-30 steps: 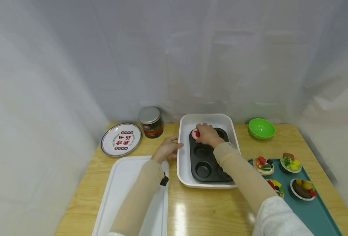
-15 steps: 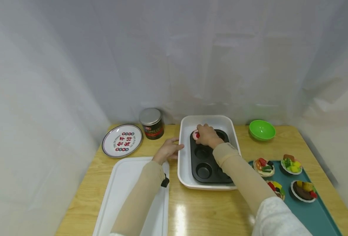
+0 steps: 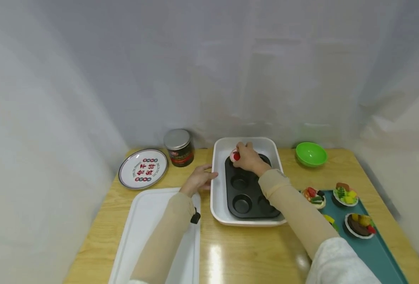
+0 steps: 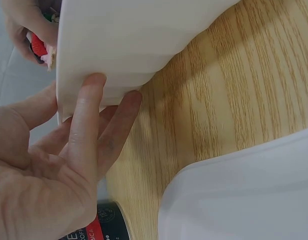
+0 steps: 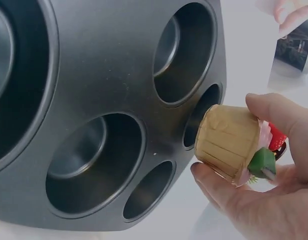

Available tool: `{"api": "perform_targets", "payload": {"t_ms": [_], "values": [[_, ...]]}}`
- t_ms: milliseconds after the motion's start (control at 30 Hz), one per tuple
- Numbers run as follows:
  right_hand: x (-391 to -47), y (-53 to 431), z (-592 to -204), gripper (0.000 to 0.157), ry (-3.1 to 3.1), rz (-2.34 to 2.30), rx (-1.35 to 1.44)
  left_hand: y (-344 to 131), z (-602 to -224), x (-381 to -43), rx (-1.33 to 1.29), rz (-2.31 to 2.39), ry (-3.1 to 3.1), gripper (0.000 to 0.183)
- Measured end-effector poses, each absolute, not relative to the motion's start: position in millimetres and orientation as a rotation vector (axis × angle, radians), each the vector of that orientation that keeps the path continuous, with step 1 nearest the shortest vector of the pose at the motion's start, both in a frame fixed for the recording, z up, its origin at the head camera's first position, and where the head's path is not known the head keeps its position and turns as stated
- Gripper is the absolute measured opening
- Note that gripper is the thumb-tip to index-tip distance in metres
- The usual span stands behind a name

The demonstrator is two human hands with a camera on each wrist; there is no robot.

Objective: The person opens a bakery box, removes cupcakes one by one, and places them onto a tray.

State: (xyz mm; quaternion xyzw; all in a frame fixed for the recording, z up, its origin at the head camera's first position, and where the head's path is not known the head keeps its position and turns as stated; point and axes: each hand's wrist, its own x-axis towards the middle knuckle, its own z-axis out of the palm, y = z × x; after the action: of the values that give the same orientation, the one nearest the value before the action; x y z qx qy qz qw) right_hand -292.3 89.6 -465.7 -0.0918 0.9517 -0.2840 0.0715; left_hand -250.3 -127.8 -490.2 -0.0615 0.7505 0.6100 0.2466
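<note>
My right hand [image 3: 249,159] grips a toy cupcake [image 5: 229,142] between thumb and fingers. It has a tan pleated wrapper, pink topping, a red berry and a green piece. In the right wrist view it is tilted and held just off the far-left cup of a black muffin pan [image 3: 253,187]. That pan sits inside a white basin [image 3: 219,197]; its cups that show hold nothing. My left hand [image 3: 197,179] holds the basin's left rim, thumb at the edge. In the left wrist view its fingers [image 4: 86,110] press on the outer wall.
A white tray [image 3: 149,209] lies front left. Behind it are a round plate [image 3: 129,175] with red characters and an espresso can [image 3: 179,157]. Right of the basin are a green bowl [image 3: 311,154] and a teal tray [image 3: 365,252] with several toy tarts [image 3: 359,225].
My right hand has raised the cupcake slightly, up and away from the far-left cup. The left hand stays at the basin's rim. The head view has shifted a little.
</note>
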Motion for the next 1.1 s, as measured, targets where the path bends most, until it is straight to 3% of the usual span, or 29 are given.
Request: {"api": "perform_targets", "payload": {"t_ms": [300,667,1100], "values": [[-284,91,-446,0.065,2.858,-0.913,-0.277,-133,-489,-254,-0.169,1.661,2.047,0.061],[-273,108,-427,0.081,2.856,-0.936,-0.259,-136,-488,-260,-0.172,1.644,2.050,0.063],[-251,144,-418,0.076,2.902,-0.974,-0.260,-135,-492,-266,-0.176,1.646,2.057,0.060]]}}
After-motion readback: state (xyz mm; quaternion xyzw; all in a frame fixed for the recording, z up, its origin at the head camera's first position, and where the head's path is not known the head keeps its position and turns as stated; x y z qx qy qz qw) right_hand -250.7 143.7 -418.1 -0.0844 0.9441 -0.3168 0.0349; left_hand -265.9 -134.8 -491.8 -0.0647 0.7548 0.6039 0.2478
